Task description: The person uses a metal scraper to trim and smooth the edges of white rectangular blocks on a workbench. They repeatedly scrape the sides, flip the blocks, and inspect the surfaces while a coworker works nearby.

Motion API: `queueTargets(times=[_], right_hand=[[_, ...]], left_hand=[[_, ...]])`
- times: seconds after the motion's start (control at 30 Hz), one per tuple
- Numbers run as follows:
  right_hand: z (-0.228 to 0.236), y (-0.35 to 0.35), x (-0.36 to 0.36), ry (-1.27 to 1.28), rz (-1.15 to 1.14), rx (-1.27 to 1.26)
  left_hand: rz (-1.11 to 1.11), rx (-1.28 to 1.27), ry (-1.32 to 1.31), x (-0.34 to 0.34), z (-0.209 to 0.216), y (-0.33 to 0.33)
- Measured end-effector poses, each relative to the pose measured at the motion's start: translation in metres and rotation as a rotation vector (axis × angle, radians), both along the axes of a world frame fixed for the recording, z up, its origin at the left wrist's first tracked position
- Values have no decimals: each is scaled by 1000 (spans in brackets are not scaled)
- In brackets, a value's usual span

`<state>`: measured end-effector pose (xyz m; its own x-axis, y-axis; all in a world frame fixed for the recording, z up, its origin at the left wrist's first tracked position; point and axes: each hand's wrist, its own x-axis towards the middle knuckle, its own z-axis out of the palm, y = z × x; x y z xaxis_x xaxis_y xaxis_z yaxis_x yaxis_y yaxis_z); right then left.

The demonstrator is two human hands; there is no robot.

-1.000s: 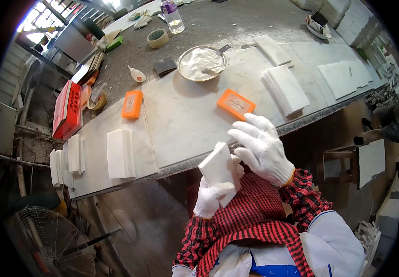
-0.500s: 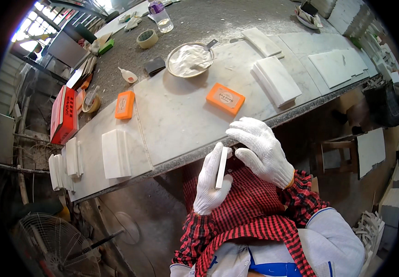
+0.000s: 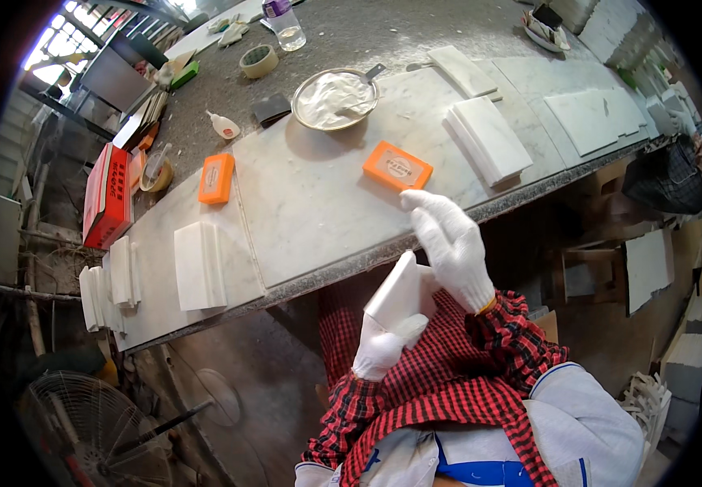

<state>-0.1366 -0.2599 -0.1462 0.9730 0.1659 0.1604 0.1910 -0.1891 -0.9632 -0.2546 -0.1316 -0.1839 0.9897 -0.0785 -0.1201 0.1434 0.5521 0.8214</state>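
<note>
A thin white stone tile (image 3: 399,290) is gripped at its lower end by my gloved left hand (image 3: 379,351), with the thumb across it. The tile tilts up toward the bench edge, its broad face showing. My gloved right hand (image 3: 452,247) is beside the tile's right side, fingers stretched out; I cannot tell whether its thumb side touches the tile. Just beyond the right fingertips lies an orange hand pad (image 3: 398,166). A second orange pad (image 3: 216,178) sits further left on the marble slab (image 3: 318,219).
A bowl of white powder (image 3: 334,99) with a scraper stands behind the pads. White tile stacks lie at right (image 3: 489,142) and left (image 3: 198,268). A red box (image 3: 109,197), tape roll (image 3: 259,62) and bottle (image 3: 286,28) are further off. Another person (image 3: 680,170) is at far right.
The tile has turned from edge-on to show its broad face. My right hand has shifted slightly left, with its fingers pointing more upward. Another person has come into view at far right.
</note>
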Motion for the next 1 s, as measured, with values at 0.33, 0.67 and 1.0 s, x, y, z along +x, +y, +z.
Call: queueTargets(times=[0.33,0.67,1.0], right_hand=[[3,-14,2,100,-13,7],[5,-41,-69,75,435,-138],[-2,-64,-48,475,-24,366]], left_hand=[[-25,-866,94,14,2,1],[254,-428,148,38,16,-34],[67,-387,-40,49,42,-28]])
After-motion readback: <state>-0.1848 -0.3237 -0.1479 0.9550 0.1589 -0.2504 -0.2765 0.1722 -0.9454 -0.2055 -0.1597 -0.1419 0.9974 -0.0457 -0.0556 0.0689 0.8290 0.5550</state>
